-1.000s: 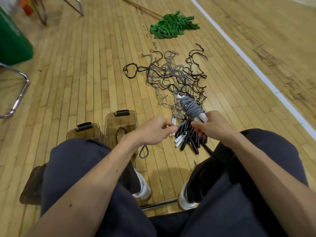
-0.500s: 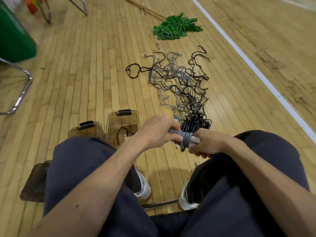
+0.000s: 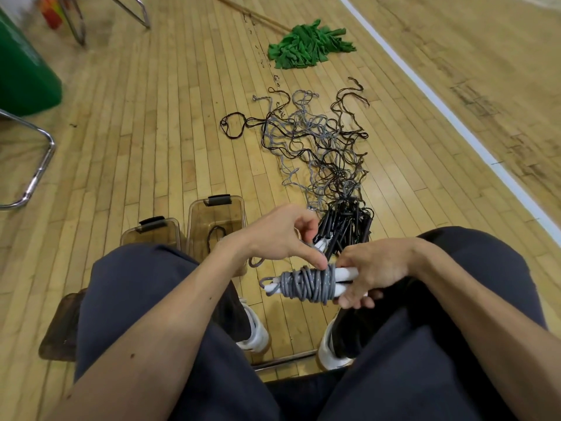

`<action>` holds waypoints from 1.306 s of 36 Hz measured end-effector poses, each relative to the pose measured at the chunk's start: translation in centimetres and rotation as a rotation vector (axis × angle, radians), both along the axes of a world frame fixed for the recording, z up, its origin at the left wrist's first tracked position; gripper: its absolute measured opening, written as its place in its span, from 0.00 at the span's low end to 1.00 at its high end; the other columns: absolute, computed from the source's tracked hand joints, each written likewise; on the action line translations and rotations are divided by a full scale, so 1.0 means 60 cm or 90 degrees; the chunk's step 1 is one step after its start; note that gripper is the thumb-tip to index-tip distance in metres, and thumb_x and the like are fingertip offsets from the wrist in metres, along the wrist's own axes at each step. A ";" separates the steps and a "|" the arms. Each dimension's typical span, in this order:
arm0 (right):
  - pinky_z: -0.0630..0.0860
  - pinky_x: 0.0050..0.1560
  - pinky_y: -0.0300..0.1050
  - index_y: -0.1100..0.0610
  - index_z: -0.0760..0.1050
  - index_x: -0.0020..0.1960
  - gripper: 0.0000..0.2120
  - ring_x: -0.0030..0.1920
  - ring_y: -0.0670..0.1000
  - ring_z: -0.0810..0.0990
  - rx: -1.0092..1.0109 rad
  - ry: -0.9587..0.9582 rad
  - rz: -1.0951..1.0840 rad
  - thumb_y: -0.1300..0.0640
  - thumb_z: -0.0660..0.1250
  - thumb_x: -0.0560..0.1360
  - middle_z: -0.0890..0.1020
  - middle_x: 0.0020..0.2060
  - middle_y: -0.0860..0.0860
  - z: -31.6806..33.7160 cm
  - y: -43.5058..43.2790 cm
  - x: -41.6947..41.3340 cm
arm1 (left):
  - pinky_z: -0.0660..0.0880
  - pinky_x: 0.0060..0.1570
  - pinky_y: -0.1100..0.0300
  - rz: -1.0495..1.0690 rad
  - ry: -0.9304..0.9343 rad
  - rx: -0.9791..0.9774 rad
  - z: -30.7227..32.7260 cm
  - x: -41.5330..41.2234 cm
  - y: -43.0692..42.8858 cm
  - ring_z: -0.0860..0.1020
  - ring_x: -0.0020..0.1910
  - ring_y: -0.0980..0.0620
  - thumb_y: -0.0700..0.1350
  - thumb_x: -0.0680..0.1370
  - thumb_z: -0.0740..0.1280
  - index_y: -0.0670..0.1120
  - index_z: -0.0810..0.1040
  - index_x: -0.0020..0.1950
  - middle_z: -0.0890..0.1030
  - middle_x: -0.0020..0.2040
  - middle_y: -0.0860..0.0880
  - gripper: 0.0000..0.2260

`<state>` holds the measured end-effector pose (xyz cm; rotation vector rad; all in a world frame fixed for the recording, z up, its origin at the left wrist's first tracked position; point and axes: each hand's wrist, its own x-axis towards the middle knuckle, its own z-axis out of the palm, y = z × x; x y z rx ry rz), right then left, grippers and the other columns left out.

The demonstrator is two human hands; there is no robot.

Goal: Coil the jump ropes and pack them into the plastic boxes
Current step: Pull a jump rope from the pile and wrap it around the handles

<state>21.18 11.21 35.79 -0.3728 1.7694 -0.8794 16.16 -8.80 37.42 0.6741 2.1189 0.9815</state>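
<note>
Grey jump rope (image 3: 306, 282) coiled on white handles was held right of the smoky translucent plastic box (image 3: 190, 229) | handles were clasped by right grip (image 3: 373, 268) | last wrap was pinched by left grip (image 3: 279, 235) | risk: coil undone if end was left untucked

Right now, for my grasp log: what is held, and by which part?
Right hand grips the coiled rope by its white handles; left hand touches the coil.

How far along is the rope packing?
Done: one dark rope lies in the translucent brown plastic box. In hand: the right hand grips a grey jump rope wound round its white handles, left hand thumb on the wraps. Left: the tangled pile of grey and black ropes on the floor.
</note>
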 end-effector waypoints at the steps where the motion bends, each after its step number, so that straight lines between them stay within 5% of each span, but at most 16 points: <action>1: 0.73 0.29 0.36 0.56 0.79 0.41 0.07 0.31 0.46 0.79 -0.029 -0.015 0.000 0.60 0.72 0.77 0.81 0.33 0.48 0.003 0.001 0.000 | 0.70 0.33 0.57 0.001 -0.040 0.014 0.004 0.000 -0.001 0.71 0.31 0.53 0.46 0.66 0.82 0.38 0.72 0.39 0.77 0.35 0.44 0.20; 7: 0.73 0.30 0.35 0.63 0.80 0.50 0.05 0.31 0.45 0.78 -0.165 -0.061 -0.029 0.61 0.72 0.77 0.81 0.34 0.48 0.019 0.007 0.002 | 0.69 0.33 0.57 0.023 -0.186 0.074 0.011 -0.006 -0.005 0.71 0.34 0.48 0.42 0.71 0.78 0.46 0.75 0.37 0.75 0.39 0.40 0.12; 11: 0.72 0.30 0.36 0.51 0.83 0.46 0.03 0.31 0.46 0.78 -0.281 -0.062 -0.073 0.57 0.72 0.75 0.80 0.33 0.50 0.022 0.008 0.003 | 0.74 0.34 0.66 0.056 -0.209 0.112 0.023 -0.005 -0.001 0.77 0.33 0.56 0.36 0.76 0.70 0.42 0.74 0.38 0.80 0.36 0.46 0.09; 15: 0.72 0.31 0.36 0.59 0.80 0.51 0.06 0.32 0.47 0.77 -0.355 -0.039 -0.153 0.58 0.70 0.75 0.78 0.34 0.52 0.023 0.010 -0.001 | 0.74 0.29 0.67 0.158 -0.238 0.173 0.029 -0.002 -0.001 0.77 0.26 0.62 0.27 0.79 0.58 0.41 0.77 0.33 0.81 0.28 0.50 0.18; 18: 0.71 0.31 0.37 0.61 0.78 0.51 0.07 0.33 0.48 0.76 -0.387 -0.014 -0.221 0.58 0.70 0.76 0.78 0.34 0.52 0.024 0.008 -0.001 | 0.73 0.37 0.58 0.202 -0.260 0.216 0.017 -0.009 -0.005 0.75 0.37 0.53 0.30 0.79 0.61 0.43 0.79 0.42 0.81 0.37 0.50 0.13; 23: 0.67 0.29 0.37 0.65 0.75 0.51 0.08 0.31 0.48 0.73 -0.413 0.019 -0.361 0.60 0.67 0.77 0.75 0.33 0.53 0.022 -0.004 -0.005 | 0.75 0.29 0.63 0.338 -0.301 0.261 0.009 -0.016 0.011 0.78 0.31 0.54 0.31 0.81 0.61 0.39 0.78 0.46 0.81 0.37 0.46 0.09; 27: 0.69 0.29 0.36 0.63 0.73 0.42 0.09 0.30 0.47 0.73 -0.327 0.105 -0.442 0.63 0.67 0.80 0.76 0.30 0.52 0.020 -0.019 -0.011 | 0.80 0.40 0.59 0.493 -0.392 0.293 -0.010 -0.023 0.014 0.84 0.44 0.49 0.34 0.82 0.61 0.37 0.80 0.55 0.85 0.49 0.41 0.09; 33: 0.70 0.29 0.39 0.60 0.75 0.47 0.04 0.27 0.43 0.73 -0.147 0.215 -0.481 0.62 0.67 0.81 0.76 0.29 0.47 0.004 -0.052 -0.022 | 0.68 0.38 0.61 0.646 -0.491 0.273 -0.011 -0.015 0.012 0.74 0.41 0.51 0.40 0.84 0.57 0.41 0.78 0.49 0.80 0.45 0.43 0.11; 37: 0.72 0.32 0.40 0.58 0.76 0.51 0.03 0.30 0.43 0.73 -0.014 0.315 -0.412 0.58 0.68 0.81 0.78 0.35 0.49 -0.020 -0.082 -0.045 | 0.74 0.52 0.49 0.743 -0.489 0.315 -0.016 -0.019 -0.013 0.80 0.50 0.44 0.47 0.85 0.53 0.41 0.76 0.59 0.81 0.53 0.39 0.15; 41: 0.70 0.35 0.43 0.57 0.73 0.55 0.07 0.41 0.51 0.77 0.090 0.345 -0.349 0.55 0.67 0.81 0.79 0.42 0.51 -0.039 -0.133 -0.070 | 0.68 0.64 0.46 0.795 -0.476 0.347 -0.032 -0.015 -0.046 0.78 0.61 0.40 0.51 0.84 0.53 0.40 0.76 0.64 0.82 0.40 0.43 0.19; 44: 0.68 0.40 0.45 0.60 0.71 0.59 0.11 0.50 0.58 0.80 0.157 0.361 -0.277 0.55 0.66 0.81 0.79 0.47 0.55 -0.059 -0.186 -0.082 | 0.71 0.54 0.53 0.813 -0.467 0.336 -0.046 0.003 -0.078 0.77 0.61 0.44 0.50 0.83 0.57 0.44 0.77 0.59 0.82 0.55 0.40 0.14; 47: 0.67 0.43 0.46 0.60 0.68 0.64 0.13 0.56 0.60 0.79 0.238 0.396 -0.174 0.56 0.63 0.83 0.80 0.56 0.58 -0.084 -0.245 -0.075 | 0.75 0.52 0.57 0.862 -0.439 0.251 -0.084 0.019 -0.116 0.79 0.57 0.47 0.54 0.79 0.67 0.46 0.77 0.60 0.82 0.56 0.43 0.15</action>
